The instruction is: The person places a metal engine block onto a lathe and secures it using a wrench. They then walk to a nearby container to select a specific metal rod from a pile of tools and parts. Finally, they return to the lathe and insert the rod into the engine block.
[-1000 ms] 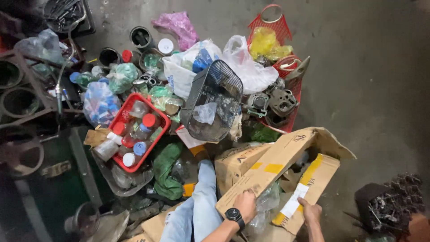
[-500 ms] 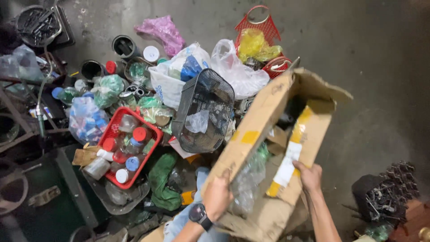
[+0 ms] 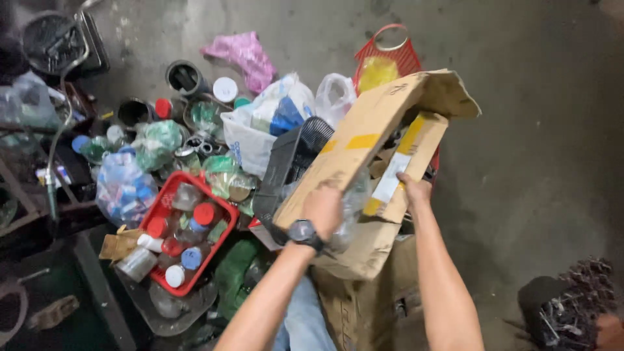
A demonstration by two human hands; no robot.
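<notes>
The cardboard box point(image 3: 364, 149) is grasped by the left hand point(image 3: 323, 209) and right hand point(image 3: 414, 190), lifted and tilted; steady support is required next.

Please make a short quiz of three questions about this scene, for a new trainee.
1. True or false: both hands grip the cardboard box.
2. Which wrist bears the black watch?
3. The red tray of capped jars lies: A) left of the box, B) right of it, C) inside it.

Key
1. True: left hand on the outer side, right hand on the inner flap.
2. The left.
3. A.
</notes>
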